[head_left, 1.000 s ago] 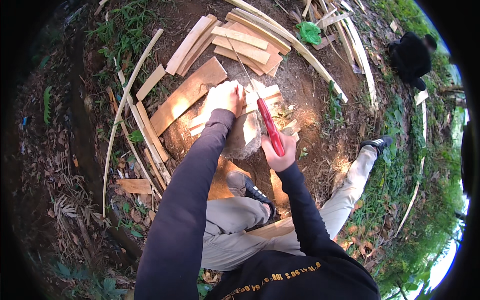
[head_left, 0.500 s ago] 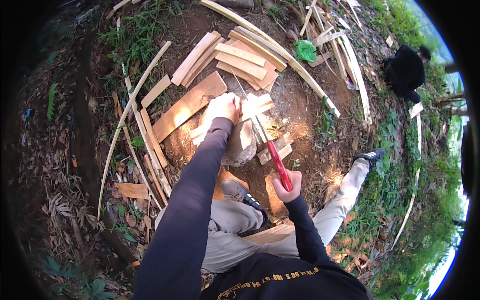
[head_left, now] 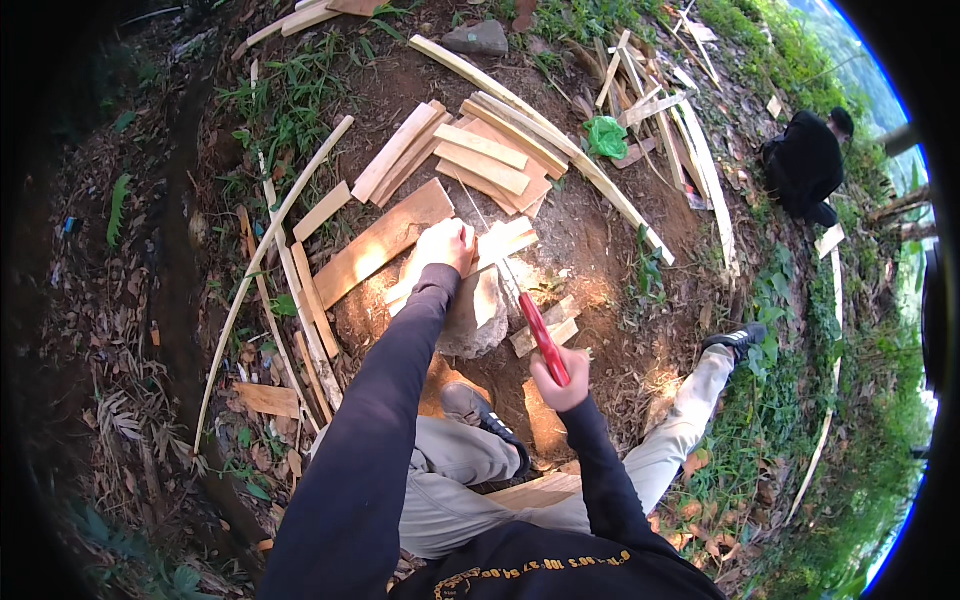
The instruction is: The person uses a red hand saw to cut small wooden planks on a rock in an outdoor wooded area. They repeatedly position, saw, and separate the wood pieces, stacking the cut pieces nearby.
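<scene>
My left hand is closed over a light wooden strip, pressing it onto a rough grey stone. My right hand is wrapped round the red handle of a handsaw. The thin saw blade crosses the strip just right of my left hand, and its far end reaches toward the stacked boards. How deep the blade sits in the wood cannot be made out. Two short wood offcuts lie on the soil to the right of the stone.
Beyond the stone lie stacked boards and a wide plank. Long curved strips surround the work spot. A green plastic bag lies near a scrap wood pile. Another person in dark clothes crouches at the far right.
My right hand has pushed the saw a little forward across the strip. The left hand keeps its hold. The whole view has tilted slightly, so the scene sits lower.
</scene>
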A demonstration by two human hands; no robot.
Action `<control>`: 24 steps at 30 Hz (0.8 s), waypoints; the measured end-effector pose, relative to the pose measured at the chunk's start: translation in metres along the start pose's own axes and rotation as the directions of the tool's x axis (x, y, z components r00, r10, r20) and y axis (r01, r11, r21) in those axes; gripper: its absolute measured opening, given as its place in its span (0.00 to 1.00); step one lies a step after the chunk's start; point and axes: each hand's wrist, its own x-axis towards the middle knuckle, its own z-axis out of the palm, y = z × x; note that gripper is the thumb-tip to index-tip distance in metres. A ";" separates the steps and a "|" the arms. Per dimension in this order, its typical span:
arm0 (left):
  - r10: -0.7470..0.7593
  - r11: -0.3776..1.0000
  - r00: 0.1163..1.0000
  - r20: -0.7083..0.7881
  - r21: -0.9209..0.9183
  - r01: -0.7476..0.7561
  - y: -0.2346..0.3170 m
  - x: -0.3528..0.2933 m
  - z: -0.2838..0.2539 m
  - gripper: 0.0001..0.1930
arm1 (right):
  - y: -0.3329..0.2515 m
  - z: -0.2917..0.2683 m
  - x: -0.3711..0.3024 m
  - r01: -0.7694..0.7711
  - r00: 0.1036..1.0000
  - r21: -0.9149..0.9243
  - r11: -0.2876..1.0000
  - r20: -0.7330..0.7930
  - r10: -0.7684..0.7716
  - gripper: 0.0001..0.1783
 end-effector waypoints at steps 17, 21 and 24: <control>-0.015 0.998 0.994 0.107 0.069 0.008 0.009 -0.005 -0.009 0.16 | 0.005 0.030 -0.019 -0.076 0.995 0.028 0.997 -0.056 0.078 0.07; 0.016 0.999 0.995 0.096 0.041 -0.020 0.013 -0.002 -0.004 0.16 | 0.009 0.014 -0.048 -0.012 0.996 -0.015 1.000 -0.086 0.011 0.06; 0.014 0.998 0.994 0.104 0.055 -0.020 0.008 -0.003 -0.001 0.15 | 0.011 0.036 0.016 -0.038 0.996 0.043 0.998 -0.083 0.042 0.08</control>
